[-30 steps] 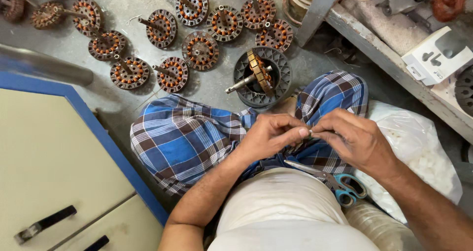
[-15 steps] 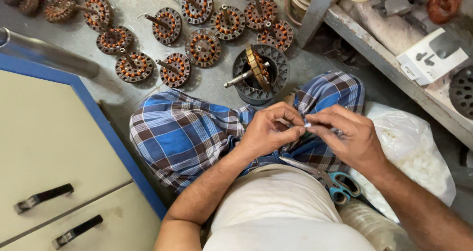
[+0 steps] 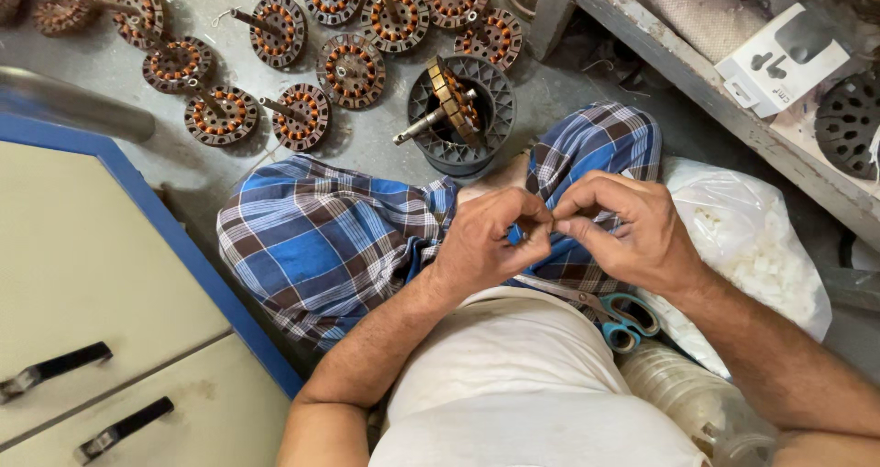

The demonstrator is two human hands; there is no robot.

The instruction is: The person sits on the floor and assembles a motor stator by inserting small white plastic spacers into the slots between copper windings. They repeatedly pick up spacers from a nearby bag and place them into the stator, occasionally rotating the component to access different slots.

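Left hand [image 3: 481, 242]: centre of the frame, over the lap, thumb and forefinger pinched together on a small thin piece [image 3: 551, 218]; the other fingers curl in loosely.
Right hand [image 3: 623, 233]: just right of the left one, its fingertips pinched on the same piece from the other side.
Small thin piece: held between the two sets of fingertips, at the point where the hands meet; too small and too hidden to tell what it is.
Long axis: seems to run left to right across the frame, from one pinch to the other, though little of it shows.
Nearer hand: neither; both touch it, the left from the lower left, the right from the upper right.
Scissors [image 3: 619, 313]: blue-handled, lying on the lap just below the right wrist, apart from both hands.
White plastic bag [image 3: 761, 247]: right of the right hand, holding small white bits.
Black round housing [image 3: 463, 109]: on the floor above the hands, with a wound part and shaft tilted in it.
Wound copper stators [image 3: 353, 68]: spread across the floor [image 3: 211, 192] in the upper left, well apart from the hands.
Cabinet [image 3: 92, 274]: cream with a blue edge, lower left.
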